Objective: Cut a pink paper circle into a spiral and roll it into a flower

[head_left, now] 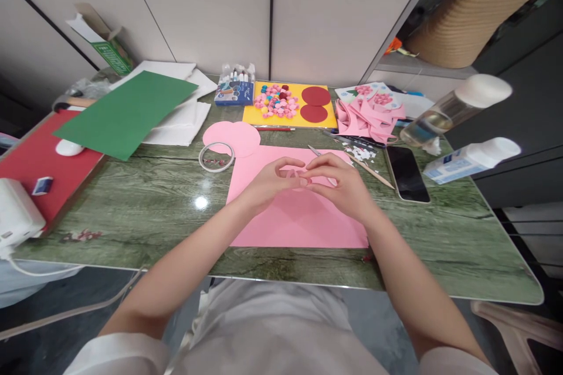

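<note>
Both hands meet over a large pink paper sheet (294,222) on the table. Between the fingertips is a small curled pink paper piece (291,174), partly covered by the fingers. My left hand (273,183) pinches it from the left, thumb and forefinger closed on it. From the right, the bent fingers of my right hand (341,184) close on its other side. A pair of scissors (314,150) lies behind the right hand, mostly hidden. Two overlapping pink paper circles (240,136) rest at the sheet's back left corner, beside a roll of tape (202,159).
Many small coloured paper balls (277,102) and two dark red circles (315,96) lie on a yellow sheet (255,118). Pink scraps (369,117), a phone (407,173), a wooden stick (373,173) and bottles (472,161) stand right. Green paper (132,105) lies left.
</note>
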A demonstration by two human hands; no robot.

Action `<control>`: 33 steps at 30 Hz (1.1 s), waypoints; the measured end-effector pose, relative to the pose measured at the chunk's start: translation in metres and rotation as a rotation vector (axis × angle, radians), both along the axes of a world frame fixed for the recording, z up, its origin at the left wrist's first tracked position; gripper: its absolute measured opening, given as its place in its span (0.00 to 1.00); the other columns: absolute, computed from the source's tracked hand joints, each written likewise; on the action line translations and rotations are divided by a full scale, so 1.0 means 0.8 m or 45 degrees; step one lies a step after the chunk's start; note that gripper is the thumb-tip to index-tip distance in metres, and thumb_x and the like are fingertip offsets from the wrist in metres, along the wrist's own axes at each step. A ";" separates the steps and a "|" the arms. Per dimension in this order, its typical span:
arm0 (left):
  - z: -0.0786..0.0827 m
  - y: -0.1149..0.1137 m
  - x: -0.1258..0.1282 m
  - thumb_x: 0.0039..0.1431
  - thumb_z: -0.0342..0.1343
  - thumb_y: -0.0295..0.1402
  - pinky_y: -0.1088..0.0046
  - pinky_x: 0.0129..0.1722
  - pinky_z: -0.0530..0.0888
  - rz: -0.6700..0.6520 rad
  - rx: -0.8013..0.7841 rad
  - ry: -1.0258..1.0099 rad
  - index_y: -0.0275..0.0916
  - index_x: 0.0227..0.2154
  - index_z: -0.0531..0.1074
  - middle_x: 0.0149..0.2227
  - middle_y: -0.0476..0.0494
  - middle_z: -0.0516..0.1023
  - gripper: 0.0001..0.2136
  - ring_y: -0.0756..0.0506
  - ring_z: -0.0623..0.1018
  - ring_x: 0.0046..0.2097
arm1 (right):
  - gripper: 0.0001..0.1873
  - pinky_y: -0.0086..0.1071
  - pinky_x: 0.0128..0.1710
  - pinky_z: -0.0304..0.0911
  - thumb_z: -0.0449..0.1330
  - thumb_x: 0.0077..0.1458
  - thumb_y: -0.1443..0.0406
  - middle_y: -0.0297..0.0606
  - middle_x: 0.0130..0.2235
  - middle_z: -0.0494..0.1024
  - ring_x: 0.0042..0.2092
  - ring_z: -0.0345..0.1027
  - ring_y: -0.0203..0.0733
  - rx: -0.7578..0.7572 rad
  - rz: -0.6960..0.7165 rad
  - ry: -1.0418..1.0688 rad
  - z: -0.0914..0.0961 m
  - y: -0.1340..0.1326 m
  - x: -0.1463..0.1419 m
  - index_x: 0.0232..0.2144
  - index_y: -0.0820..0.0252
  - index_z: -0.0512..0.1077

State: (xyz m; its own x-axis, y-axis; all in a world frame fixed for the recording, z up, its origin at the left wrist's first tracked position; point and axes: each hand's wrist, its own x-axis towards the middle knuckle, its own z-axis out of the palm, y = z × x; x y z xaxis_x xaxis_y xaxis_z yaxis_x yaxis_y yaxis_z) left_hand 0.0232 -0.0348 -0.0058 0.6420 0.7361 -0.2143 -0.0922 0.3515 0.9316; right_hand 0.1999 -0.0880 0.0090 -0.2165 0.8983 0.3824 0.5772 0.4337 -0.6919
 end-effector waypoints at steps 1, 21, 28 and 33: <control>0.000 -0.003 0.002 0.42 0.65 0.33 0.69 0.42 0.65 0.039 -0.011 -0.013 0.39 0.40 0.70 0.33 0.47 0.74 0.19 0.50 0.73 0.36 | 0.06 0.40 0.45 0.64 0.61 0.52 0.64 0.36 0.38 0.72 0.43 0.67 0.41 0.017 -0.040 -0.010 -0.001 0.000 -0.001 0.34 0.50 0.75; 0.004 0.000 -0.001 0.38 0.67 0.32 0.75 0.32 0.64 -0.136 0.054 0.109 0.38 0.38 0.68 0.23 0.53 0.71 0.21 0.53 0.71 0.27 | 0.07 0.40 0.43 0.66 0.63 0.49 0.67 0.36 0.39 0.73 0.42 0.68 0.40 -0.110 0.163 -0.057 0.009 -0.003 0.006 0.33 0.51 0.75; -0.003 -0.001 0.002 0.40 0.66 0.33 0.71 0.37 0.67 -0.070 0.070 0.069 0.38 0.40 0.68 0.28 0.48 0.75 0.21 0.50 0.75 0.32 | 0.10 0.41 0.44 0.66 0.58 0.54 0.66 0.37 0.41 0.72 0.44 0.68 0.41 -0.087 0.181 -0.118 0.005 -0.002 0.010 0.39 0.49 0.74; -0.007 -0.008 0.007 0.41 0.66 0.32 0.69 0.41 0.67 0.081 -0.064 -0.019 0.39 0.42 0.68 0.29 0.48 0.75 0.22 0.50 0.75 0.33 | 0.06 0.39 0.44 0.65 0.59 0.53 0.66 0.36 0.39 0.72 0.42 0.68 0.41 0.065 -0.035 -0.142 0.001 0.000 0.002 0.35 0.51 0.74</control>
State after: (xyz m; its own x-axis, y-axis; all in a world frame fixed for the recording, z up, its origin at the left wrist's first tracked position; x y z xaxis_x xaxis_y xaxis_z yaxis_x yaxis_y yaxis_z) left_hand 0.0288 -0.0414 -0.0116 0.5979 0.7641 -0.2423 -0.1298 0.3906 0.9114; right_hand 0.2017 -0.0884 0.0097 -0.2358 0.8845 0.4025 0.6614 0.4495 -0.6004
